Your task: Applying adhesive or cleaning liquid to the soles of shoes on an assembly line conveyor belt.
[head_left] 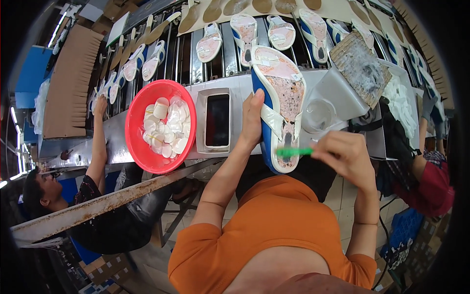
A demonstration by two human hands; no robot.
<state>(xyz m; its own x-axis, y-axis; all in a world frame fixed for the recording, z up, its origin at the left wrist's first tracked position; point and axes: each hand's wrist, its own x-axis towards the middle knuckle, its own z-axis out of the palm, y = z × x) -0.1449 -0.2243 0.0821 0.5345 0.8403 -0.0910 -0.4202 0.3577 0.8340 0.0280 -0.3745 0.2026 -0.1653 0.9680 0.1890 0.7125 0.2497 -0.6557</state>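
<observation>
Holding one blue-edged sandal sole (279, 105) upright at the centre of the frame, the left hand (252, 120) has its grip clamped on the sole's left edge, thumb up along the blue rim. The right hand (345, 154), at centre right, has its grip closed on one green-handled brush (293, 152), whose tip lies across the lower end of the sole. The sole's face is pinkish with a rough brownish patch down the middle.

Left of the sole, on the grey metal desk (245, 83), stands one rectangular grey tray (214, 120) with a dark inside. Just beside it, further left, sits one red round basin (160, 126) filled with small whitish pads, too many and too overlapped to count. Right of the sole stands one clear round cup (318, 115), and above it at upper right one worn rectangular brownish board (360, 66) leans on a grey holder.

Across the top of the frame a conveyor rack (215, 54) carries a row of similar sandal soles; about six are plain in the upper middle, with more blurring out toward both rims.

Two other people are in view: one at the lower left with a hand (101, 105) raised to the rack, and one at the right edge in a red sleeve (433, 183).
</observation>
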